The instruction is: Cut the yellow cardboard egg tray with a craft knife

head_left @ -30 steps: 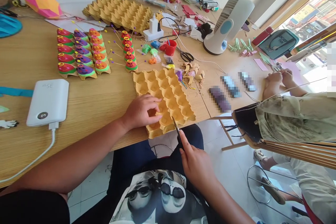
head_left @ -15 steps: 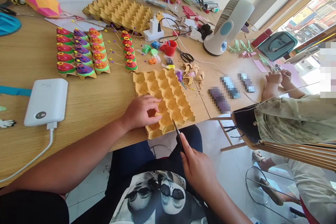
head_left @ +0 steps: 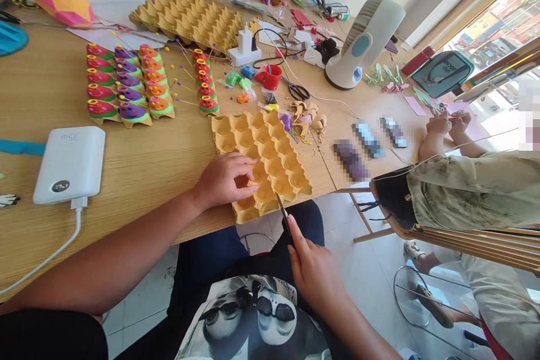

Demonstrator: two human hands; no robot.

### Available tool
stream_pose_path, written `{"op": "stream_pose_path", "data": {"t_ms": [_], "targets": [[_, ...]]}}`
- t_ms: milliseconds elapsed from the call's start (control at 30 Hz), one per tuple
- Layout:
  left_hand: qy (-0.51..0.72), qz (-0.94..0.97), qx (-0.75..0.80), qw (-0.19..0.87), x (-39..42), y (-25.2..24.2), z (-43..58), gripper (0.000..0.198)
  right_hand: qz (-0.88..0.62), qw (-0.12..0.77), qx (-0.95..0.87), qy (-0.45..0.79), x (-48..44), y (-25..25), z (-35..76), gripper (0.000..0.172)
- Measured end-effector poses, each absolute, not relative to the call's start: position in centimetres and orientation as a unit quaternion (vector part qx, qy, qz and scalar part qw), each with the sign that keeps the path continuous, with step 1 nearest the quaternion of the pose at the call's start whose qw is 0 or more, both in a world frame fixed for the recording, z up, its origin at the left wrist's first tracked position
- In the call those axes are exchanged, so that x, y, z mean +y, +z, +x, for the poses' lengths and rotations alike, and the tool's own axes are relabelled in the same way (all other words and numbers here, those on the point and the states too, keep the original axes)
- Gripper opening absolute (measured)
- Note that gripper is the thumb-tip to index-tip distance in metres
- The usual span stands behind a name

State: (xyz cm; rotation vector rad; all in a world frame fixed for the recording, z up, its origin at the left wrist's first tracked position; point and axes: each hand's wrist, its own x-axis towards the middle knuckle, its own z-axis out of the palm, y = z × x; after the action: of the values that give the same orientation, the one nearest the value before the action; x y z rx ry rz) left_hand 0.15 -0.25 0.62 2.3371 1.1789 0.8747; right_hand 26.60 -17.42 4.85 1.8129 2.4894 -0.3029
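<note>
Lying under left fingers (head_left: pixel 241 165): tray (head_left: pixel 276 164)

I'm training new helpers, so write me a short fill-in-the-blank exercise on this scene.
The left hand rests on the near tray; the blade is in the ____ hand.
The cup beside the scissors is ____.
The power bank is ____.
The purple strip stands between a red strip and an ____ strip.

Missing: right; red; white; orange.

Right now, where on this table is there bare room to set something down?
Widest: between the white power bank, painted carton rows and left hand. A narrower strip separates the near egg tray from blurred items rightward. Beyond the tray it is crowded: red cup, scissors, torn carton scraps.
</note>
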Motion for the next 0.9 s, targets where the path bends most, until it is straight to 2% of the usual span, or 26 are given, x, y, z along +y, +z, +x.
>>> {"op": "stream_pose_path", "data": {"t_ms": [533,733,900], "targets": [[0.318,0.836,0.412,0.174,-0.1,0.4,-0.1,0.021,0.583,0.013,0.801,-0.135,-18.6,5.3,27.7,0.063],[0.320,0.837,0.409,0.175,0.0,0.2,-0.2,0.022,0.582,-0.021,0.804,-0.122,-18.0,5.2,27.2,0.060],[0.320,0.837,0.409,0.173,0.0,0.1,-0.2,0.021,0.594,-0.012,0.797,-0.109,-17.5,5.2,26.9,0.059]]}}
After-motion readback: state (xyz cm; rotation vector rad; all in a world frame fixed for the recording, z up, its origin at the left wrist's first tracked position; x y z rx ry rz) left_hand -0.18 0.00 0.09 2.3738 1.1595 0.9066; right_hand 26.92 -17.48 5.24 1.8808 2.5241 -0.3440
